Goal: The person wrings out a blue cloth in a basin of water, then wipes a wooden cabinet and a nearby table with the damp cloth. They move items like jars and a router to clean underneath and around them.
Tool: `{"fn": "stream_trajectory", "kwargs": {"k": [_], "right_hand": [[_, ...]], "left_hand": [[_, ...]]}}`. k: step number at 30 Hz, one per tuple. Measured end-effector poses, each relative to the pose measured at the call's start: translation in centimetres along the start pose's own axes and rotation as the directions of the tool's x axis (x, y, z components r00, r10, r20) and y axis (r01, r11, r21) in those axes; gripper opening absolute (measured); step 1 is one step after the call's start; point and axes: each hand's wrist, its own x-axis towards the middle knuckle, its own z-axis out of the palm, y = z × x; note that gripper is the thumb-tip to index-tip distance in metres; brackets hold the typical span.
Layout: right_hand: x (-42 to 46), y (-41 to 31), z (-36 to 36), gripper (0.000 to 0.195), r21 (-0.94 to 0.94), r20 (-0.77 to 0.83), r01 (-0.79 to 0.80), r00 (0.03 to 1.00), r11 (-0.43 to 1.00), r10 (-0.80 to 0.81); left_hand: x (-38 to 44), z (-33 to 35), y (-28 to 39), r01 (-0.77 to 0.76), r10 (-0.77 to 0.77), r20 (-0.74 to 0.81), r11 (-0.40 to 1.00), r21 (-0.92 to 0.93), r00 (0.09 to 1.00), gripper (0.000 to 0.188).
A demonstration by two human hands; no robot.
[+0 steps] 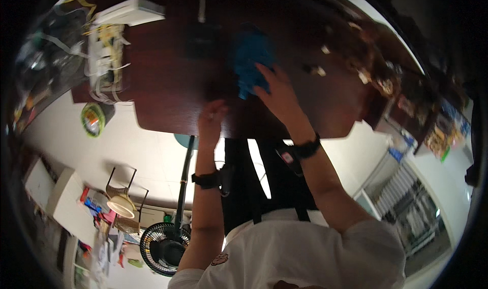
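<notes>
A crumpled blue cloth or thin bag [252, 54], blurred, lies on a dark red-brown wooden table [164, 98]. Over its right edge reaches my right hand [277, 89], thumb and forefinger spread. Whether the fingertips touch the blue material cannot be made out. My left hand [212, 115] is at the table's near edge with its fingers bent; blur hides whether anything is in them. To the left of the blue material sits a dark, boxy object [204, 39] with a pale cable [201, 3] running up from it. Both wrists wear dark bands.
A cable-filled box [106, 60] and a white box [131, 13] occupy the table's left side. Small pale items [318, 71] and clutter [375, 75] lie to the right. A green-rimmed bin [92, 120] stands on the floor, and a black fan [166, 249] is behind on my left.
</notes>
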Motion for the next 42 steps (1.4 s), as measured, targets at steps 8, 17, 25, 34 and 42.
{"fn": "stream_trajectory", "kwargs": {"k": [8, 17, 25, 34, 42], "right_hand": [[-0.5, 6.5, -2.6, 0.040, -0.126, -0.332, -0.068, 0.943, 0.990, 0.022], [2.7, 2.0, 2.1, 0.073, -0.435, 0.127, 0.373, 0.926, 0.819, -0.354], [10.6, -2.5, -3.3, 0.061, -0.103, -0.068, 0.396, 0.912, 0.913, -0.403], [29.5, -24.7, -1.4, 0.071, -0.661, 0.008, 0.626, 0.557, 0.414, -0.831], [42.2, -31.7, 6.0, 0.050, -0.737, 0.323, 0.670, 0.243, -0.082, -0.915]], "left_hand": [[-1.1, -3.1, 2.4, 0.002, -0.003, -0.043, 1.000, -0.014, 0.999, 0.026], [0.2, -3.5, 2.4, 0.115, -0.119, -0.048, 0.991, -0.075, 0.992, 0.027], [2.8, -7.1, -1.2, 0.134, -0.152, -0.229, 0.987, -0.093, 0.961, 0.027], [8.2, -12.3, -2.5, 0.186, -0.193, -0.246, 0.981, -0.052, 0.950, 0.022], [9.4, -15.2, -3.0, 0.203, -0.214, -0.080, 0.971, -0.124, 0.974, 0.017]]}}
